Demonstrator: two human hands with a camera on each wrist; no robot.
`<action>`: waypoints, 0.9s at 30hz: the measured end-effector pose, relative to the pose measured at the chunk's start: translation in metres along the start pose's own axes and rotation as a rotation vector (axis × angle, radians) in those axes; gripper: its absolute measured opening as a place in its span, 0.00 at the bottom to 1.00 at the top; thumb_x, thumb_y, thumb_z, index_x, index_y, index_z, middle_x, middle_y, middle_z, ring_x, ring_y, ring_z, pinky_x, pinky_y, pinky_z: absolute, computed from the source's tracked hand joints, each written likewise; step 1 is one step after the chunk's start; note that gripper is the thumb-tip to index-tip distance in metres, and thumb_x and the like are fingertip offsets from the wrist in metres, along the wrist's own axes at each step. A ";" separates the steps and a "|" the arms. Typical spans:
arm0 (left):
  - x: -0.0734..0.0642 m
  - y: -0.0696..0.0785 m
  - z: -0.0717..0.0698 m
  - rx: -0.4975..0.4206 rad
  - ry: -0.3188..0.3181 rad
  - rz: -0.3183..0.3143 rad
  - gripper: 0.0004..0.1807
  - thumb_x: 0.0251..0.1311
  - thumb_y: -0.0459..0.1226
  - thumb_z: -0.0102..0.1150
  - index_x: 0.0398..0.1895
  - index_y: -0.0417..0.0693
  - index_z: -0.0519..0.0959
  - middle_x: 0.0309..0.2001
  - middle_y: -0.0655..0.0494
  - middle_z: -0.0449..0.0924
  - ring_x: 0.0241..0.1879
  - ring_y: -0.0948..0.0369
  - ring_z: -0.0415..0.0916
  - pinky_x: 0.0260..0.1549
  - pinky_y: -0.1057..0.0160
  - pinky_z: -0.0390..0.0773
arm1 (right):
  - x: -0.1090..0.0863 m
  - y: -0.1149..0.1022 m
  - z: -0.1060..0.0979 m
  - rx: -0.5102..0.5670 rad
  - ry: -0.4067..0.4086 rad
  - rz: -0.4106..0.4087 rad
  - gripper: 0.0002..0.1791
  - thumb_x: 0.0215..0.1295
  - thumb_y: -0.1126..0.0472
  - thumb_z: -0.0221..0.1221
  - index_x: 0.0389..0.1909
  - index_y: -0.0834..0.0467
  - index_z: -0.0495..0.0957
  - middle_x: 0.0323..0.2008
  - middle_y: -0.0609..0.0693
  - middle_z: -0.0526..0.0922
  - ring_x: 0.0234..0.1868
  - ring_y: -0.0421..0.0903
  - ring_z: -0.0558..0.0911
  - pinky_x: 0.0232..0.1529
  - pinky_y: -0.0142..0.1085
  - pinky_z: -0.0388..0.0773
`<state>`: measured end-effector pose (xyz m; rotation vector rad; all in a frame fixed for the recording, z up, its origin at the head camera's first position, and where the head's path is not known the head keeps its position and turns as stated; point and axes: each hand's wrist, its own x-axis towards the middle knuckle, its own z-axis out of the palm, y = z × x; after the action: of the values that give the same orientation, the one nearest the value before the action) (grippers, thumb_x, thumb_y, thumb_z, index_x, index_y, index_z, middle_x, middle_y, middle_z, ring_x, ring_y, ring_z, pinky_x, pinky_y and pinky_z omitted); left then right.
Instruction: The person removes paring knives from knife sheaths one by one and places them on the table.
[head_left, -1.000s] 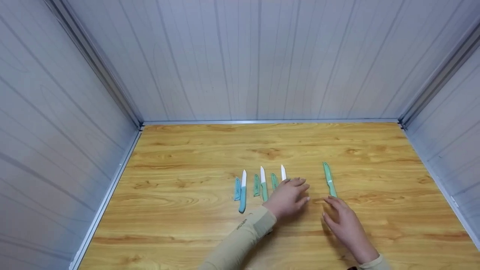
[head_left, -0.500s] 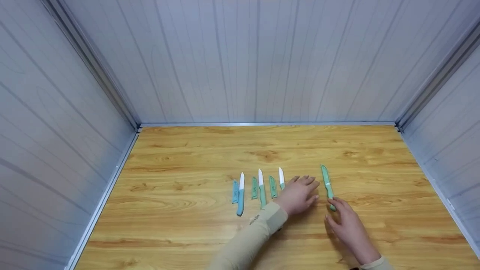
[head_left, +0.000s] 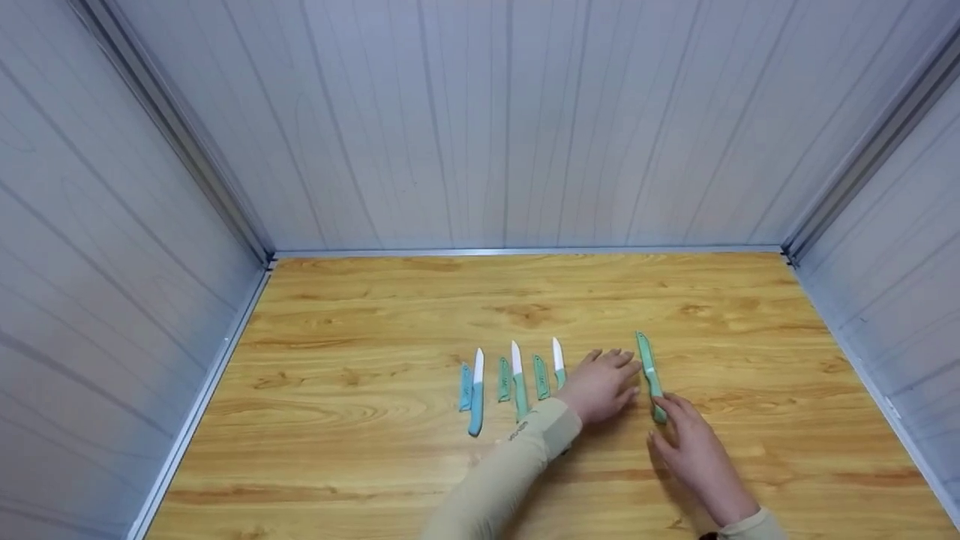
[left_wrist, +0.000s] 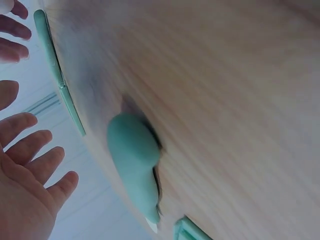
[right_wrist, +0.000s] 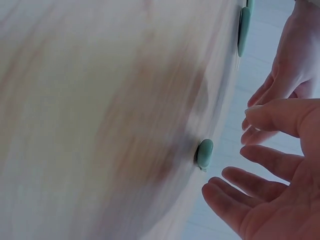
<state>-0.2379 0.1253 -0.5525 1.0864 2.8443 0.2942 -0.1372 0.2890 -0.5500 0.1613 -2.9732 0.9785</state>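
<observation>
My left hand [head_left: 600, 386] is spread, fingers extended, above the table between a bare knife and a sheathed one. It partly covers the green handle of the bare white-bladed knife [head_left: 557, 354], whose handle end [left_wrist: 132, 150] shows large in the left wrist view. The sheathed green knife [head_left: 645, 356] lies with its tip pointing away. Beside its handle end is my right hand [head_left: 694, 446], fingers loosely bent and apart. Both palms look bare in the wrist views, where the right hand [right_wrist: 280, 195] has the sheathed knife's handle end [right_wrist: 204, 154] just past its fingertips.
Left of my hands lie a blue-handled knife [head_left: 477, 397] with its blue sheath [head_left: 466, 388], then a green-handled knife [head_left: 518, 382] with its green sheath [head_left: 504, 379]. Another green sheath [head_left: 541, 375] lies beside the third bare knife. Pale panel walls [head_left: 480, 127] enclose the wooden table [head_left: 337, 450].
My left hand has moved right, away from the third bare knife and toward the sheathed one. My right hand has eased off the sheathed knife's handle, exposing its end. The head view has shifted slightly.
</observation>
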 end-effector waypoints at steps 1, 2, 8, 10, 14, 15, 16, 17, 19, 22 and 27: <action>0.002 0.000 0.000 0.000 -0.002 0.001 0.27 0.71 0.55 0.41 0.71 0.62 0.62 0.71 0.61 0.57 0.69 0.62 0.53 0.68 0.56 0.51 | 0.000 0.000 0.000 0.002 0.000 -0.002 0.28 0.60 0.66 0.62 0.61 0.69 0.68 0.62 0.67 0.65 0.60 0.66 0.68 0.58 0.61 0.64; 0.004 0.000 0.001 0.002 -0.004 0.000 0.27 0.71 0.55 0.41 0.71 0.62 0.62 0.71 0.62 0.57 0.70 0.62 0.53 0.68 0.56 0.51 | 0.001 0.000 0.001 0.002 0.001 -0.004 0.28 0.60 0.65 0.62 0.61 0.69 0.68 0.62 0.67 0.65 0.61 0.66 0.68 0.58 0.60 0.64; 0.013 -0.001 0.002 0.039 0.008 0.009 0.28 0.71 0.54 0.41 0.71 0.60 0.62 0.70 0.61 0.59 0.69 0.61 0.55 0.67 0.55 0.54 | 0.002 0.003 0.002 -0.022 0.003 -0.018 0.28 0.60 0.66 0.62 0.61 0.70 0.68 0.62 0.67 0.66 0.59 0.65 0.70 0.54 0.59 0.68; 0.015 -0.002 0.003 0.047 0.010 0.003 0.28 0.71 0.54 0.41 0.71 0.60 0.62 0.70 0.61 0.60 0.69 0.60 0.55 0.66 0.55 0.55 | 0.002 0.004 0.002 -0.028 0.009 -0.030 0.28 0.59 0.66 0.62 0.61 0.70 0.68 0.61 0.67 0.66 0.59 0.65 0.70 0.53 0.59 0.70; 0.018 -0.005 0.007 0.036 -0.011 -0.022 0.28 0.71 0.52 0.42 0.72 0.61 0.59 0.71 0.61 0.57 0.70 0.59 0.54 0.67 0.54 0.53 | 0.004 0.005 0.002 -0.027 0.012 -0.048 0.28 0.59 0.66 0.62 0.60 0.71 0.69 0.61 0.68 0.67 0.59 0.65 0.70 0.54 0.59 0.68; 0.019 -0.006 0.009 0.031 -0.017 -0.026 0.28 0.71 0.52 0.42 0.72 0.61 0.59 0.71 0.61 0.57 0.70 0.59 0.53 0.67 0.54 0.53 | 0.004 0.005 0.002 -0.026 0.009 -0.048 0.28 0.59 0.67 0.62 0.60 0.71 0.69 0.61 0.68 0.66 0.59 0.65 0.70 0.55 0.60 0.68; 0.019 -0.007 0.009 0.026 -0.025 -0.029 0.28 0.71 0.52 0.41 0.73 0.62 0.58 0.71 0.61 0.56 0.70 0.59 0.52 0.67 0.54 0.52 | 0.004 0.006 0.002 -0.027 0.005 -0.047 0.28 0.59 0.67 0.62 0.60 0.71 0.69 0.61 0.68 0.66 0.59 0.66 0.70 0.55 0.60 0.67; 0.020 -0.007 0.010 0.023 -0.031 -0.032 0.28 0.72 0.52 0.41 0.73 0.62 0.58 0.72 0.61 0.56 0.70 0.59 0.52 0.67 0.54 0.52 | 0.004 0.006 0.002 -0.026 0.001 -0.047 0.28 0.59 0.67 0.62 0.60 0.71 0.69 0.61 0.68 0.66 0.59 0.66 0.70 0.56 0.60 0.67; 0.022 -0.008 0.010 0.022 -0.048 -0.035 0.27 0.72 0.52 0.40 0.73 0.63 0.58 0.72 0.62 0.55 0.71 0.59 0.51 0.68 0.54 0.51 | 0.004 0.006 0.002 -0.022 -0.008 -0.045 0.28 0.59 0.67 0.61 0.60 0.70 0.69 0.61 0.68 0.66 0.59 0.65 0.70 0.56 0.60 0.67; 0.025 -0.008 0.011 0.037 -0.070 -0.033 0.27 0.72 0.52 0.39 0.73 0.63 0.57 0.72 0.63 0.54 0.71 0.60 0.50 0.68 0.54 0.50 | 0.004 0.006 0.002 -0.019 -0.017 -0.048 0.28 0.59 0.67 0.62 0.60 0.70 0.69 0.61 0.68 0.66 0.59 0.65 0.70 0.56 0.59 0.67; 0.029 -0.006 0.010 0.057 -0.081 -0.009 0.28 0.72 0.52 0.38 0.73 0.62 0.56 0.73 0.64 0.52 0.71 0.60 0.48 0.68 0.54 0.50 | 0.004 0.009 0.001 -0.032 -0.020 -0.053 0.27 0.59 0.67 0.62 0.60 0.70 0.70 0.61 0.70 0.66 0.59 0.65 0.70 0.57 0.59 0.67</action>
<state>-0.2625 0.1418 -0.5638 1.0696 2.8011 0.1651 -0.1419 0.2954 -0.5560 0.2505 -2.9842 0.9286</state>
